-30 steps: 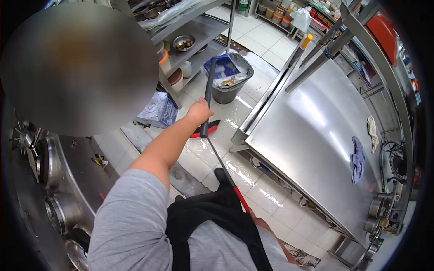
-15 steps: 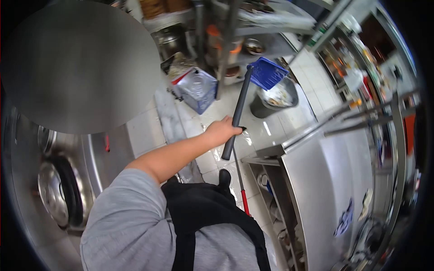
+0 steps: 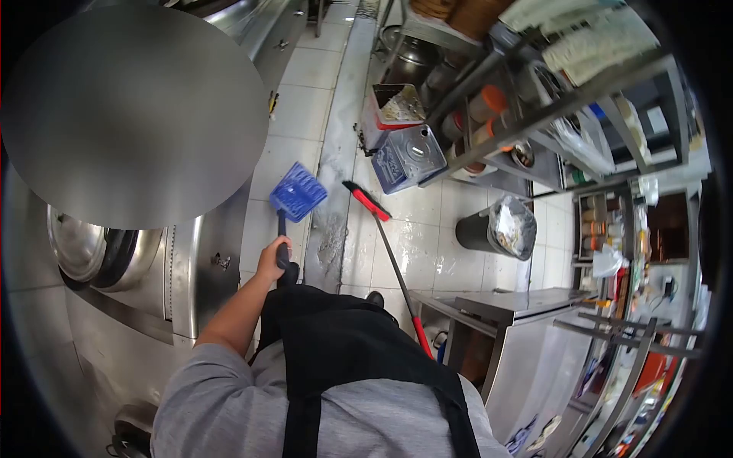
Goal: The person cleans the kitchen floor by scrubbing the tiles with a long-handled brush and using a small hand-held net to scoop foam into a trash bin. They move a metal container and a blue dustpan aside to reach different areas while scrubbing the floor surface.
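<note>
My left hand [image 3: 273, 260] is closed around the dark handle of a blue dustpan [image 3: 298, 191]. The pan is held out in front of me on the left, over the tiled floor by the grey strip. To its right is a broom [image 3: 396, 259] with a red head and black bristles, the bristles near the wet tiles. Its dark pole runs back towards my right side and ends in a red section. My right hand does not show, so what holds the broom is hidden.
A grey bin [image 3: 475, 233] with a liner and waste stands right of the broom. Square tins [image 3: 409, 159] sit beside the metal shelving [image 3: 557, 114]. A steel counter [image 3: 527, 305] is at my right, steel kitchen equipment [image 3: 206, 267] at my left. The floor looks wet.
My left hand has swung the dustpan from beside the bin on the right over to the left. My view has turned, and the broom head now shows on the floor.
</note>
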Demonstrator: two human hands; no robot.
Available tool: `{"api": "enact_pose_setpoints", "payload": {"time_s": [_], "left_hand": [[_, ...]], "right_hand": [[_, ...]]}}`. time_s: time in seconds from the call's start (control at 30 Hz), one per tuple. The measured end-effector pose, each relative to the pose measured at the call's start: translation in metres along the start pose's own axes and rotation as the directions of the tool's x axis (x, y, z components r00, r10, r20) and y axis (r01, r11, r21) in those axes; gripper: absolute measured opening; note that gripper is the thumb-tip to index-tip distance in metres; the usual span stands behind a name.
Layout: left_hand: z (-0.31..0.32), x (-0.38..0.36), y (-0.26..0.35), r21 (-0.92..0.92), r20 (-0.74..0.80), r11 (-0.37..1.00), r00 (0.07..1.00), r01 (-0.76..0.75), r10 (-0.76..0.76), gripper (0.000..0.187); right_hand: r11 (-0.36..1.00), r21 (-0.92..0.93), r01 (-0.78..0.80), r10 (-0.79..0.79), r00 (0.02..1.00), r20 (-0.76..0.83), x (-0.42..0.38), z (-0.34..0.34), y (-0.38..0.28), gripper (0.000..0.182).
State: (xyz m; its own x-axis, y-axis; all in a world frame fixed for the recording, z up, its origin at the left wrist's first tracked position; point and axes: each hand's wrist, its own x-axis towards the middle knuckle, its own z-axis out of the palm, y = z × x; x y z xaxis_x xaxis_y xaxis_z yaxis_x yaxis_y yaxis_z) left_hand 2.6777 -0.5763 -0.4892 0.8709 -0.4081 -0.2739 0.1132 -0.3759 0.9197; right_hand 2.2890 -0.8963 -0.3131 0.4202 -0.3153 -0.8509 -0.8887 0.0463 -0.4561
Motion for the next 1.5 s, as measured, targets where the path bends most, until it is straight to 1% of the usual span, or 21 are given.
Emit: {"api": "enact_pose_setpoints", "payload": {"time_s": [0.1, 0.17, 0.23, 0.27, 0.37, 0.43, 0.5, 0.57, 0.6, 0.63, 0.67, 0.7, 0.73, 0.8, 0.87, 0.93, 0.97, 1.1, 1.17, 1.3, 1.5], "left_hand": [[-0.021, 0.016, -0.05, 0.094, -0.233, 0.995, 0.972, 0.028, -0.006, 0.014], [-0.032, 0.02, -0.072, 0.053, -0.3, 0.994, 0.951, 0.095, -0.074, 0.016], [-0.042, 0.026, -0.095, -0.005, -0.38, 0.987, 0.912, 0.163, -0.153, 0.018], [-0.047, 0.03, -0.112, -0.051, -0.382, 0.987, 0.91, 0.154, -0.162, 0.02], [-0.062, 0.023, -0.124, -0.095, -0.45, 0.989, 0.881, 0.113, -0.144, 0.02], [-0.07, 0.021, -0.139, -0.089, -0.433, 0.985, 0.885, 0.145, -0.169, 0.021], [-0.073, 0.018, -0.144, 0.006, -0.422, 0.974, 0.884, 0.224, -0.201, 0.022], [-0.071, 0.012, -0.127, 0.037, -0.393, 0.961, 0.888, 0.274, -0.238, 0.023], [-0.069, 0.01, -0.114, 0.068, -0.365, 0.948, 0.893, 0.31, -0.265, 0.023], [-0.064, 0.008, -0.114, 0.068, -0.366, 0.944, 0.888, 0.323, -0.278, 0.023], [-0.059, 0.009, -0.116, 0.038, -0.323, 0.957, 0.91, 0.288, -0.261, 0.022], [-0.052, 0.01, -0.12, 0.006, -0.277, 0.967, 0.93, 0.255, -0.244, 0.022], [-0.04, 0.01, -0.129, -0.024, -0.273, 0.983, 0.945, 0.181, -0.181, 0.02], [-0.017, 0.012, -0.119, -0.03, -0.282, 0.99, 0.949, 0.14, -0.143, 0.016], [0.006, 0.012, -0.124, -0.06, -0.271, 0.993, 0.956, 0.098, -0.111, 0.015], [0.032, 0.013, -0.128, -0.051, -0.263, 0.997, 0.962, 0.059, -0.07, 0.014], [0.045, 0.013, -0.131, -0.146, -0.193, 0.977, 0.964, 0.158, -0.185, 0.014], [0.083, 0.02, -0.117, -0.155, -0.16, 0.961, 0.954, 0.229, -0.253, 0.015], [0.104, 0.028, -0.122, -0.174, -0.117, 0.945, 0.948, 0.275, -0.297, 0.015], [0.141, 0.055, -0.136, -0.128, -0.211, 0.934, 0.911, 0.334, -0.355, 0.018], [0.165, 0.091, -0.138, -0.119, -0.228, 0.935, 0.907, 0.335, -0.354, 0.018]], "right_hand": [[0.999, -0.003, 0.033, -0.033, 0.998, 0.045, 0.0, -0.011, -0.034, 0.072], [0.999, -0.038, 0.039, -0.036, 0.997, 0.07, 0.006, -0.021, -0.056, 0.071], [0.985, 0.154, -0.076, 0.038, 0.971, 0.238, 0.014, -0.029, -0.076, 0.071], [0.987, 0.14, -0.077, 0.042, 0.97, 0.241, 0.016, -0.026, -0.085, 0.071], [0.988, -0.129, 0.085, -0.075, 0.994, 0.083, -0.005, -0.017, -0.127, 0.046], [0.984, -0.168, 0.061, -0.056, 0.998, 0.038, 0.0, 0.001, -0.168, 0.046], [0.992, -0.125, -0.034, 0.039, 0.998, 0.042, 0.029, -0.001, -0.198, 0.048], [0.994, -0.087, 0.063, -0.06, 0.997, 0.037, 0.093, 0.002, -0.215, 0.052], [0.984, -0.165, 0.064, -0.064, 0.998, 0.005, 0.125, 0.008, -0.24, 0.052], [0.97, -0.187, 0.152, -0.162, 0.986, -0.039, 0.159, 0.014, -0.256, 0.04], [0.959, -0.167, 0.229, -0.233, 0.972, -0.007, 0.209, 0.013, -0.268, 0.041], [0.933, -0.231, 0.276, -0.289, 0.957, -0.025, 0.256, 0.016, -0.288, 0.039], [0.932, -0.189, 0.309, -0.326, 0.943, -0.066, 0.298, 0.025, -0.312, 0.036], [0.808, -0.461, 0.366, -0.442, 0.895, -0.064, 0.356, 0.045, -0.377, 0.035], [0.681, -0.595, 0.427, -0.57, 0.819, -0.064, 0.442, 0.048, -0.413, 0.027], [0.639, -0.606, 0.474, -0.598, 0.802, -0.004, 0.504, 0.05, -0.438, 0.023], [0.641, -0.597, 0.481, -0.592, 0.806, 0.013, 0.52, 0.056, -0.441, 0.023], [0.781, -0.448, 0.435, -0.495, 0.869, -0.02, 0.536, 0.064, -0.404, 0.028], [0.749, -0.484, 0.453, -0.524, 0.852, -0.014, 0.512, 0.062, -0.368, 0.034], [0.812, -0.439, 0.383, -0.426, 0.905, 0.001, 0.439, 0.048, -0.311, 0.052], [0.863, -0.408, 0.298, -0.327, 0.945, -0.003, 0.336, 0.044, -0.243, 0.057]]}}
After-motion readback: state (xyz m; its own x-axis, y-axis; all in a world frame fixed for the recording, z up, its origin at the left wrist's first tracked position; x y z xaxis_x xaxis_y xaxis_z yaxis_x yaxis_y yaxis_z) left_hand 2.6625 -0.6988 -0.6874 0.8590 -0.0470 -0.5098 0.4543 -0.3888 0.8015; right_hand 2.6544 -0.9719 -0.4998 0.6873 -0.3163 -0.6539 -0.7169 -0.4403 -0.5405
